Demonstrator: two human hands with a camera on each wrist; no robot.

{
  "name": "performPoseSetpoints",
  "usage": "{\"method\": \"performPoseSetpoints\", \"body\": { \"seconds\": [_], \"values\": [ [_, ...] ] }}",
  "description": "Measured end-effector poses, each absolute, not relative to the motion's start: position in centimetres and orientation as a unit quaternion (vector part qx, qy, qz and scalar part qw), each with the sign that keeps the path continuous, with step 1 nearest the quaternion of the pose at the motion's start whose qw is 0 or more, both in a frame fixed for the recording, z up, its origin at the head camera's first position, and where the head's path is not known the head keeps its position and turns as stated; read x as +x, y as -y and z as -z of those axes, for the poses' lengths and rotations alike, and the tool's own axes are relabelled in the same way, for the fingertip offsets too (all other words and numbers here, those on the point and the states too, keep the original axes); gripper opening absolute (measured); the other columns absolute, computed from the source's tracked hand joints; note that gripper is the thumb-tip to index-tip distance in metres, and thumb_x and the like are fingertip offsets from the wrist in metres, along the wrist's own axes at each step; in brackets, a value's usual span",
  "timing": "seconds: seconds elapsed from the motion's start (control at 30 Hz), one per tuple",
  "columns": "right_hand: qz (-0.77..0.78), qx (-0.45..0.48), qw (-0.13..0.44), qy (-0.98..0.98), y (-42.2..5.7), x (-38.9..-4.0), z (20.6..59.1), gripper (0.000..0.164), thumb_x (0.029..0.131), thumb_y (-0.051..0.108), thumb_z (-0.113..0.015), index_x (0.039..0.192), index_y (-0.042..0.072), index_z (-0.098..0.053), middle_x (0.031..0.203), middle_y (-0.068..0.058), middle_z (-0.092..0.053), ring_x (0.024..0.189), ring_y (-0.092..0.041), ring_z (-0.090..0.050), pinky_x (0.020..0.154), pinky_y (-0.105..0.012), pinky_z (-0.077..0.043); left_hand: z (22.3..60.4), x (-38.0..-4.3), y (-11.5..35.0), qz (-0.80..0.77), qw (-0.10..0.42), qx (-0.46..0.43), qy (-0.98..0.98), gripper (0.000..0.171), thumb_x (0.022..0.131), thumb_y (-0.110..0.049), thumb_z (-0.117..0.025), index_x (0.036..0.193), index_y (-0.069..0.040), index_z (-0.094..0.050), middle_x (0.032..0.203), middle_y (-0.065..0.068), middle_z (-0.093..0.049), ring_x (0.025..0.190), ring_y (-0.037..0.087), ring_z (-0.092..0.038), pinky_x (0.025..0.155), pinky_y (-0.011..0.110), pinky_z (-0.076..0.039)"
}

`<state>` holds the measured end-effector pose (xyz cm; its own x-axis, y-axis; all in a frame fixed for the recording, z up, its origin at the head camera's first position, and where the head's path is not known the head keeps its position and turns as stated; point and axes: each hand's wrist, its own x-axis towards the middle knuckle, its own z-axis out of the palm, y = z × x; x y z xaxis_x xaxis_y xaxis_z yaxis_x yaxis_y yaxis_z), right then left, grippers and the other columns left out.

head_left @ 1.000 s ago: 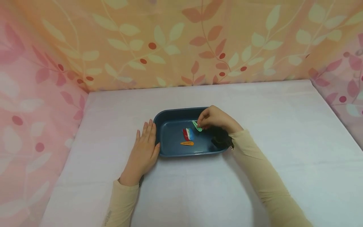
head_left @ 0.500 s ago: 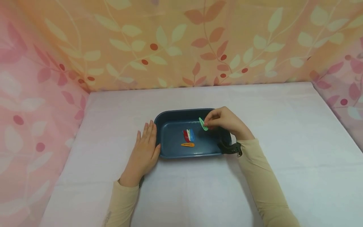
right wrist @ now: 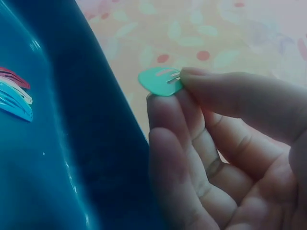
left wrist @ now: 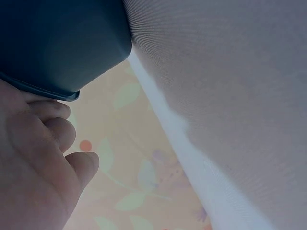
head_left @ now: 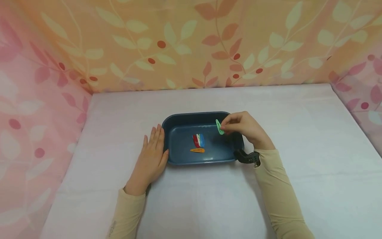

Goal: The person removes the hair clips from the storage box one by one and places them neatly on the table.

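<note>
My right hand [head_left: 245, 128] pinches a mint-green snap hair clip [head_left: 220, 127] between thumb and fingers, raised over the right part of a dark blue tray [head_left: 182, 162]. In the right wrist view the green clip [right wrist: 160, 81] shows at the fingertips. Inside the tray, a red hair clip [head_left: 195, 141], a white hair clip [head_left: 198, 140] and a blue hair clip [head_left: 202, 140] lie side by side. An orange hair clip [head_left: 197, 150] lies crosswise in front of them. My left hand [head_left: 150, 157] rests with extended fingers against the tray's left wall, its palm side beneath the rim [left wrist: 72, 97] in the left wrist view.
A white cloth [head_left: 203, 202] covers the table under the tray. Leaf-patterned curtains [head_left: 185, 43] stand behind the table and along both sides. A black strap [head_left: 247, 157] circles the right wrist beside the tray's front right corner.
My right hand has lifted the green hair clip from near the other clips and carried it to the right and up. The left hand and the tray stay in place.
</note>
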<state>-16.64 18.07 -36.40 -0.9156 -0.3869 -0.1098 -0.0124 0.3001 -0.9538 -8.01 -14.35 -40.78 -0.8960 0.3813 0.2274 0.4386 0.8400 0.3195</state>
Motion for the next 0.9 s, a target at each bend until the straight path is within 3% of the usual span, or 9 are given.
{"method": "performPoseSetpoints", "body": {
  "seconds": [0.27,0.5,0.9],
  "values": [
    [0.598,-0.117,0.146,-0.779,-19.3,-16.7,36.4,0.015,0.085,0.005,-0.067,0.090,-0.009,-0.067,0.074,-0.006,-0.068,0.073,-0.032,-0.065,0.070,-0.032,-0.055,40.6,-8.1,14.3,0.182,0.063,-0.209,0.959,0.066,0.095,-0.019,-0.044,0.146,0.010,-0.014,0.155,0.021,-0.005,0.143,0.033,-0.003,0.111,0.056,-0.007],
    [0.638,-0.113,0.135,-0.749,-20.8,-16.9,36.6,0.010,0.087,0.000,-0.062,0.085,0.003,-0.071,0.076,-0.003,-0.068,0.069,-0.018,-0.064,0.068,-0.028,-0.055,40.7,-8.0,14.2,0.183,0.062,-0.210,0.959,0.066,0.095,-0.020,-0.044,0.146,0.011,-0.014,0.155,0.022,-0.005,0.143,0.034,-0.003,0.111,0.056,-0.008],
    [0.669,-0.087,0.131,-0.727,-22.3,-17.2,37.1,0.013,0.087,-0.001,-0.062,0.083,0.005,-0.073,0.076,-0.004,-0.067,0.067,-0.016,-0.063,0.067,-0.028,-0.055,40.8,-8.1,14.2,0.183,0.078,-0.219,0.955,0.065,0.093,-0.017,-0.045,0.145,0.012,-0.018,0.155,0.022,-0.009,0.142,0.034,-0.009,0.110,0.058,-0.013]
  ]
}}
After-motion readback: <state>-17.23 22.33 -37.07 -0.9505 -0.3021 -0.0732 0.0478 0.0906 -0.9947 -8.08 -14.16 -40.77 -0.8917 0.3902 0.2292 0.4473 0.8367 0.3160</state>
